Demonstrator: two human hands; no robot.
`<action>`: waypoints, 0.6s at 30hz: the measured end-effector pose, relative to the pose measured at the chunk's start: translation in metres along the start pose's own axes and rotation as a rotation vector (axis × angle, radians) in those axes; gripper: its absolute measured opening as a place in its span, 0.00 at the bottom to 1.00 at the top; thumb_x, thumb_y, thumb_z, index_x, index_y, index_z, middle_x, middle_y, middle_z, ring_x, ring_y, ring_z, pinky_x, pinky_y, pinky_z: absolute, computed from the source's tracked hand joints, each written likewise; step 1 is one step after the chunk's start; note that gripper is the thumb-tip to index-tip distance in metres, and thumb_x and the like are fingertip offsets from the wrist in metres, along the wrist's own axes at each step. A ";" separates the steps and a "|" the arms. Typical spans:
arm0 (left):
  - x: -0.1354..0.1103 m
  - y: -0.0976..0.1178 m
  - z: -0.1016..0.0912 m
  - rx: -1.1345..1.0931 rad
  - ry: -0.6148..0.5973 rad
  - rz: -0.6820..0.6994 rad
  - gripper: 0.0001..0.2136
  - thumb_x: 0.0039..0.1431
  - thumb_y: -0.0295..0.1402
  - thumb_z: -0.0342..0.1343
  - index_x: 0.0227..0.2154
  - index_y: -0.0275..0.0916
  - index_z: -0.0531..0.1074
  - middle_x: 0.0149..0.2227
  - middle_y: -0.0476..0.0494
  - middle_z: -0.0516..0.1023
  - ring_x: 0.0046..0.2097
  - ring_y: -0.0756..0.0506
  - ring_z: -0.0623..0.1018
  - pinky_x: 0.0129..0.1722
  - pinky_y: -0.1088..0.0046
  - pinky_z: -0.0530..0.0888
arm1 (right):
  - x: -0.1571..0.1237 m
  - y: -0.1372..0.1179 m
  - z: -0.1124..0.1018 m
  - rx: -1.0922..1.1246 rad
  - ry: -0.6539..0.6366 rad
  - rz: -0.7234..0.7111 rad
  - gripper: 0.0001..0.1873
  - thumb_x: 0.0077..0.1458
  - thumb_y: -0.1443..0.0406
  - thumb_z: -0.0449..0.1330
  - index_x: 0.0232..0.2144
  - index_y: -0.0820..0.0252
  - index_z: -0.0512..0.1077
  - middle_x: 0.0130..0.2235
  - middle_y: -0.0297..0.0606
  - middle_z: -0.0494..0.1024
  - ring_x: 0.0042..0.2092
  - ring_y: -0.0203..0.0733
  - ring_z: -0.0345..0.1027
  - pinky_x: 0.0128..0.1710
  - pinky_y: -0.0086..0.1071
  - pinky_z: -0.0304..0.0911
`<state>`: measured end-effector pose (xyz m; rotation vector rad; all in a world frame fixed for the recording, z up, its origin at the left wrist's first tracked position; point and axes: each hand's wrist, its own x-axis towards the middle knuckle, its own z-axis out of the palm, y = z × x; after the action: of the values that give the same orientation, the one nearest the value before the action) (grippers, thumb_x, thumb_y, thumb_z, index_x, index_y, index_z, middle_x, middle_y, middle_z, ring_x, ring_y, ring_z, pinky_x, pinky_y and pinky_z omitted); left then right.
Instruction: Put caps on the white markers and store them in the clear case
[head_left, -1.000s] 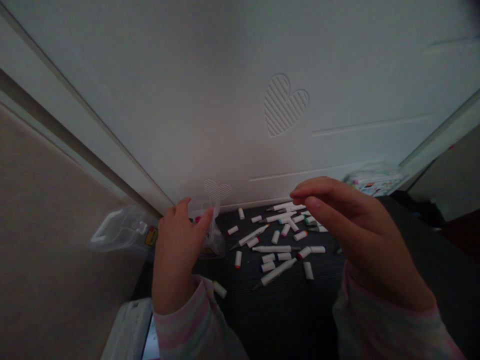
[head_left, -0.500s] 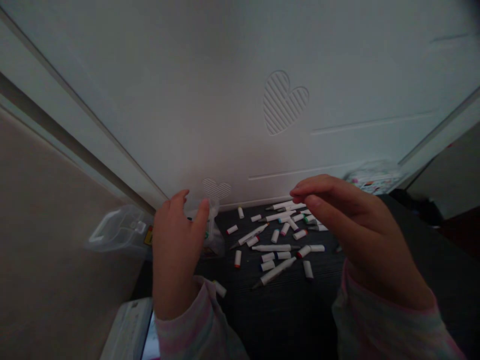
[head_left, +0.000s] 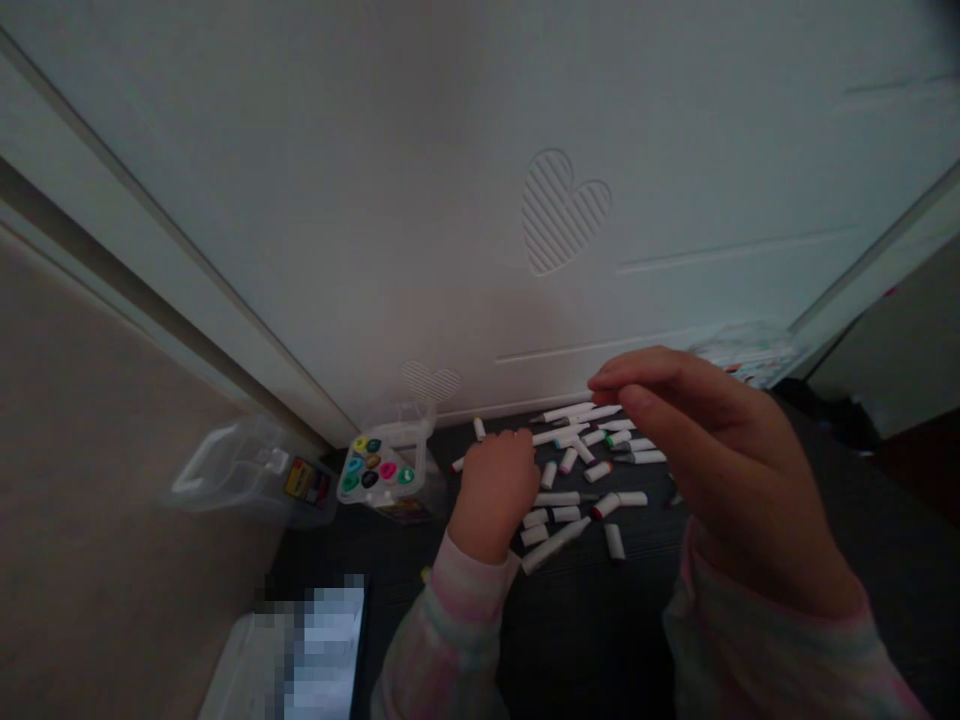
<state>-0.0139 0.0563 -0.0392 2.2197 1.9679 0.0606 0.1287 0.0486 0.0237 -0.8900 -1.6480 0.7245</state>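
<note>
My left hand (head_left: 496, 490) is lowered among the loose markers on the dark table, back upward and fingers curled down. Its fingertips and whatever they hold are hidden. My right hand (head_left: 720, 470) hovers above the right side of the spread, with fingers stretched, thumb a little below them, and nothing visible in it. Uncapped white markers (head_left: 559, 545) and loose white caps (head_left: 615, 541) with coloured ends lie between the hands. Left of my left hand stands a clear box (head_left: 427, 480) with a holder of round slots, several filled with coloured marker ends (head_left: 388, 470).
A clear plastic cover (head_left: 232, 470) with a yellow label lies at the table's left edge. Nearer me are a white case (head_left: 244, 660) and a lit, pixelated screen (head_left: 326, 650). A clear bag (head_left: 750, 350) lies at the back right. A white panel with carved hearts (head_left: 562, 215) rises behind.
My left hand has moved right and down from over the clear box to the markers, uncovering the box and its coloured ends. My right hand has stayed nearly still.
</note>
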 end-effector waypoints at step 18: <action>0.021 -0.017 0.026 -0.058 -0.082 -0.129 0.10 0.50 0.26 0.46 0.32 0.36 0.71 0.34 0.36 0.76 0.38 0.41 0.76 0.34 0.67 0.70 | 0.001 0.002 -0.002 -0.013 -0.026 -0.015 0.07 0.53 0.65 0.54 0.33 0.53 0.71 0.35 0.33 0.73 0.38 0.38 0.66 0.34 0.30 0.64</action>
<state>-0.0243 0.0765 -0.0689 2.0214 2.0329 0.0101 0.1310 0.0507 0.0236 -0.8805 -1.6820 0.7183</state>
